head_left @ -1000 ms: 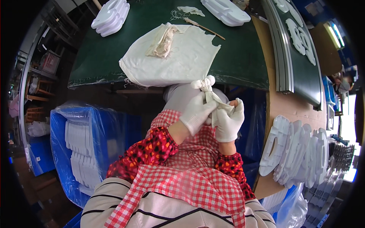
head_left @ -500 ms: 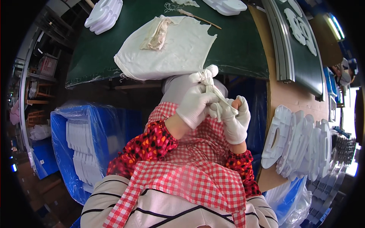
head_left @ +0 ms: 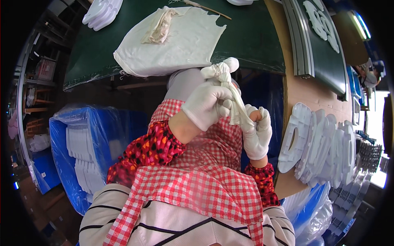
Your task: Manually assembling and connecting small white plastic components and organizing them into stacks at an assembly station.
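Note:
In front of my apron I hold a white cloth bundle (head_left: 224, 74) with rounded knobs at its upper end and a long loose tail. My left hand (head_left: 205, 107), in a white glove, is closed with thumb and fingertips pinching the cloth below the knobs. My right hand (head_left: 257, 133), also gloved but with the thumb tip bare, is curled round the lower end of the tail. How the cloth is tied is hard to make out. Just beyond lies a white cloth sheet (head_left: 180, 45) on the green table, a crumpled cream rag (head_left: 161, 28) on top.
To the left stands a blue crate (head_left: 59, 147) lined with clear plastic, holding stacked white plastic parts (head_left: 80, 143). More white parts (head_left: 316, 143) lean in a row on a cardboard-coloured surface at right. A thin stick (head_left: 211, 11) lies at the green table's (head_left: 250, 45) far side.
My hands have drawn farther apart, the right one a little down, and the cloth tail between them shows longer. The whole view has shifted slightly.

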A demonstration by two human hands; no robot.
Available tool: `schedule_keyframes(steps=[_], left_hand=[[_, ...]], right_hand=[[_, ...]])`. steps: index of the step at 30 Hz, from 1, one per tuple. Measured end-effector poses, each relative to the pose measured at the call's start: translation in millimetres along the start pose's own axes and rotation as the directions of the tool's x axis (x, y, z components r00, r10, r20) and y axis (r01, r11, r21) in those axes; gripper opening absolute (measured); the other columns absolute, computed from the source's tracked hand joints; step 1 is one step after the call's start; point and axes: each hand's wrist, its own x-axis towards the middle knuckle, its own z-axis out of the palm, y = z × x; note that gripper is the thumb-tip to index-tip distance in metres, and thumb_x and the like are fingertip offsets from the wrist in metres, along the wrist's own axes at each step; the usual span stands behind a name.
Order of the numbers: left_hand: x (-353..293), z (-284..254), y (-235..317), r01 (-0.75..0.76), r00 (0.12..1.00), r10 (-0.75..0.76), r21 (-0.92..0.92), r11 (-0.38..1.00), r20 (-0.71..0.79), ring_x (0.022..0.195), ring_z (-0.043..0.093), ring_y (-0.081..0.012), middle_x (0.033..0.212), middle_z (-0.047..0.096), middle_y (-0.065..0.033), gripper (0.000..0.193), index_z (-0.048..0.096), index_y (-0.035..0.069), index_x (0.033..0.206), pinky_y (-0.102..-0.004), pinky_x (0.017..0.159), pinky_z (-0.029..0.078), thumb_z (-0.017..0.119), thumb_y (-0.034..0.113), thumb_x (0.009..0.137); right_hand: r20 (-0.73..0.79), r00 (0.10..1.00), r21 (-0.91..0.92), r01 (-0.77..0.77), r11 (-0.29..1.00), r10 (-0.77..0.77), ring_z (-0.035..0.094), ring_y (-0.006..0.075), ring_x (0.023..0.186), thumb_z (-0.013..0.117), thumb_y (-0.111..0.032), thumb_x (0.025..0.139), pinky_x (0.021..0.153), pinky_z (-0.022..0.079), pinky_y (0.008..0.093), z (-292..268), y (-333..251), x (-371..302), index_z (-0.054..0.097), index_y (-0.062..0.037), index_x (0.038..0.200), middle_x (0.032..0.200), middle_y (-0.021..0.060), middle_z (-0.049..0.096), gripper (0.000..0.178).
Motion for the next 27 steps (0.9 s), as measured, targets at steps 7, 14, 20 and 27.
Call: schedule_keyframes(steps=[7,14,20,27], left_hand=[[3.0,0.5,0.2,0.06,0.998,-0.06,-0.001,0.998,-0.01,0.051,0.053,-0.0063,0.072,0.057,-0.0032,0.017,0.055,-0.004,0.1,-0.0164,0.043,0.041,0.05,0.002,0.086],[10.9,1.7,-3.4,0.074,0.997,-0.079,-0.196,0.978,-0.019,0.053,0.054,-0.0123,0.073,0.056,-0.0066,0.014,0.053,-0.002,0.09,-0.0231,0.045,0.045,0.046,-0.008,0.079],[26.2,-13.8,-10.9,-0.029,0.999,0.033,0.159,0.987,-0.025,0.056,0.053,-0.0101,0.07,0.054,-0.0051,0.009,0.054,-0.001,0.086,-0.021,0.05,0.045,0.051,-0.006,0.079],[35.3,-22.4,-22.2,-0.513,0.817,0.559,0.617,0.596,0.14,0.08,0.056,-0.0109,0.089,0.058,-0.0057,0.013,0.061,-0.004,0.086,-0.0215,0.069,0.048,0.055,-0.009,0.076]], right_hand=[[-0.003,1.0,0.027,-0.026,0.999,0.026,0.042,0.0119,0.067,0.064,-0.015,0.089,0.062,0.036,0.0242,-7.2,-8.1,-6.1,0.048,-0.0017,0.084,0.077,0.0033,0.046,0.021],[-0.141,0.99,0.033,-0.028,0.999,0.033,0.052,0.0136,0.073,0.07,-0.001,0.078,0.066,0.043,0.0233,-0.2,-9.1,-14.5,0.054,0.0009,0.082,0.083,0.0069,0.055,0.017],[-0.345,0.915,-0.389,0.064,0.919,-0.21,0.06,0.0222,0.071,0.076,0.0,0.07,0.063,0.049,0.0277,22.3,0.4,-12.9,0.057,0.0003,0.078,0.084,0.0134,0.063,0.021],[-0.47,0.721,-0.664,0.091,0.743,-0.508,0.062,0.0225,0.077,0.076,0.004,0.071,0.066,0.051,0.029,41.8,21.9,10.8,0.056,0.0,0.076,0.081,0.0112,0.059,0.021]])
